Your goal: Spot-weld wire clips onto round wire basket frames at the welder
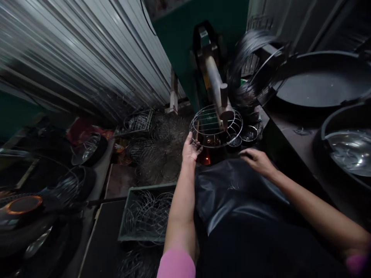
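Note:
My left hand (191, 150) pinches the near left rim of a round wire frame (214, 146), made of rings joined by curved wires. The frame sits tilted beneath the thick metal arm (215, 75) of a machine, whose downward tip reaches inside the rings. Over the black apron (228, 193) on my lap, my right hand (257, 161) is apart from the frame. Its fingers are curled together, and anything between them is too small or hidden to make out. A short bit of thin wire (232, 187) lies on the apron.
At lower left stands a green crate (124, 216) of curved wires, with more wire pieces piled behind it. A coil of wire (246, 58) is beyond the machine. Large dark basins (321, 87) line the right side. A small orange glow (206, 158) shows below the frame.

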A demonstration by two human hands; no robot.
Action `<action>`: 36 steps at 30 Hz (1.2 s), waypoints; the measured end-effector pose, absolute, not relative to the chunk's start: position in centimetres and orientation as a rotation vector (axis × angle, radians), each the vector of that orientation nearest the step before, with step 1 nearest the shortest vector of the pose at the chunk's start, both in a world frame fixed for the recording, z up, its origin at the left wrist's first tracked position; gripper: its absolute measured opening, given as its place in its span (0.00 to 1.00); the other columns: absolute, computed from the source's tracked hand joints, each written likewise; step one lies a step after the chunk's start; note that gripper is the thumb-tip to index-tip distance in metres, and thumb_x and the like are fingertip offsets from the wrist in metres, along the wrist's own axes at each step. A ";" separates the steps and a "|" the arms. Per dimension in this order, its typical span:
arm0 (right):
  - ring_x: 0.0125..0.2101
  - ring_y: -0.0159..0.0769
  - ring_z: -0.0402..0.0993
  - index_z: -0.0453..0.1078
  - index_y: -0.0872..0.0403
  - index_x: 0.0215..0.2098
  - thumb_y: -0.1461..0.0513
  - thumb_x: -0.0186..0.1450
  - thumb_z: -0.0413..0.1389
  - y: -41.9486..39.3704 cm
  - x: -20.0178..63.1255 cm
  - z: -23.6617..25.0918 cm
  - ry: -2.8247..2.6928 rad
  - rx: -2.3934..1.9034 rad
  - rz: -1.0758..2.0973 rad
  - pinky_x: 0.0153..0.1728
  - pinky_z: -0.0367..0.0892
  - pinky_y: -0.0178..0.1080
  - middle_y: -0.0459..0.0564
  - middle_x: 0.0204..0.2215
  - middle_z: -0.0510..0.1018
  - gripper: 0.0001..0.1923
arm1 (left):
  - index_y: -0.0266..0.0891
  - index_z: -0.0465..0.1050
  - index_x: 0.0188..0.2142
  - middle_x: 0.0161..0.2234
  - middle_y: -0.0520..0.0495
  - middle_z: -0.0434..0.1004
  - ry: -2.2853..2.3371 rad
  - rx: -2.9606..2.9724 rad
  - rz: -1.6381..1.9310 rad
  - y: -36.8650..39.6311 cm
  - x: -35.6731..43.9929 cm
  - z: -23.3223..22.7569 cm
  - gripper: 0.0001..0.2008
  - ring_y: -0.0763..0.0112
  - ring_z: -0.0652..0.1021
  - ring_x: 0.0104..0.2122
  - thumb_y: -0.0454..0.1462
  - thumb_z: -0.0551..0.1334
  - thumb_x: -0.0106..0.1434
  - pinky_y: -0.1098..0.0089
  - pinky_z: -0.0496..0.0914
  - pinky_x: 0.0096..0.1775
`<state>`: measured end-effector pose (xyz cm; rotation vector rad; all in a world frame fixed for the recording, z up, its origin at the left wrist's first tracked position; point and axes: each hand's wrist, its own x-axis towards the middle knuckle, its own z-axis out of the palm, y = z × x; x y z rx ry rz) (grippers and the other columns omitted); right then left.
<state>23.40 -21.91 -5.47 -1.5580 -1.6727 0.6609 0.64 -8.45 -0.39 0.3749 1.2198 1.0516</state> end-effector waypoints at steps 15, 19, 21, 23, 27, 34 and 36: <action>0.26 0.38 0.71 0.71 0.60 0.36 0.73 0.61 0.45 -25.8 22.6 -13.4 -2.859 -1.530 0.446 0.24 0.59 0.35 0.58 0.31 0.76 0.14 | 0.38 0.67 0.29 0.30 0.51 0.70 1.344 0.289 1.105 -11.4 -4.5 -5.2 0.09 0.77 0.71 0.25 0.39 0.65 0.51 0.71 0.67 0.32; 0.27 0.38 0.71 0.70 0.59 0.38 0.74 0.60 0.45 -26.7 24.2 -12.5 -2.789 -1.710 0.528 0.24 0.58 0.34 0.56 0.31 0.75 0.14 | 0.37 0.66 0.28 0.25 0.52 0.69 1.440 0.204 1.095 -13.7 -6.2 -8.9 0.08 0.79 0.69 0.21 0.37 0.64 0.53 0.74 0.65 0.27; 0.27 0.37 0.72 0.70 0.58 0.36 0.73 0.61 0.46 -26.8 24.5 -11.9 -2.756 -1.770 0.619 0.25 0.58 0.34 0.56 0.31 0.75 0.13 | 0.37 0.65 0.27 0.22 0.53 0.67 1.453 0.194 1.132 -14.6 -6.4 -10.6 0.08 0.80 0.68 0.19 0.35 0.65 0.52 0.77 0.63 0.25; 0.28 0.37 0.72 0.69 0.57 0.35 0.71 0.62 0.46 -26.9 24.5 -11.3 -2.702 -1.787 0.679 0.26 0.59 0.34 0.55 0.31 0.74 0.11 | 0.37 0.64 0.29 0.21 0.55 0.67 1.425 0.214 1.214 -15.4 -6.4 -11.8 0.12 0.81 0.68 0.19 0.33 0.67 0.48 0.78 0.63 0.25; 0.33 0.37 0.72 0.68 0.57 0.38 0.66 0.65 0.48 -26.6 23.8 -11.2 -2.527 -1.762 0.713 0.31 0.62 0.34 0.54 0.34 0.73 0.08 | 0.38 0.64 0.34 0.21 0.56 0.68 1.361 0.273 1.295 -15.9 -6.5 -12.8 0.17 0.80 0.70 0.19 0.31 0.68 0.45 0.78 0.64 0.26; 0.27 0.37 0.73 0.70 0.57 0.33 0.70 0.61 0.48 -26.5 21.7 -14.4 -2.735 -1.596 0.610 0.25 0.60 0.34 0.56 0.33 0.75 0.09 | 0.38 0.64 0.33 0.21 0.56 0.67 1.399 0.258 1.261 -16.1 -6.7 -12.9 0.14 0.81 0.69 0.20 0.32 0.67 0.48 0.78 0.65 0.27; 0.26 0.37 0.73 0.70 0.58 0.31 0.72 0.60 0.48 -26.7 21.1 -15.2 -2.730 -1.570 0.553 0.24 0.61 0.34 0.57 0.33 0.76 0.10 | 0.37 0.64 0.30 0.21 0.55 0.65 1.414 0.232 1.221 -15.4 -6.4 -12.2 0.12 0.80 0.68 0.19 0.33 0.66 0.49 0.77 0.64 0.26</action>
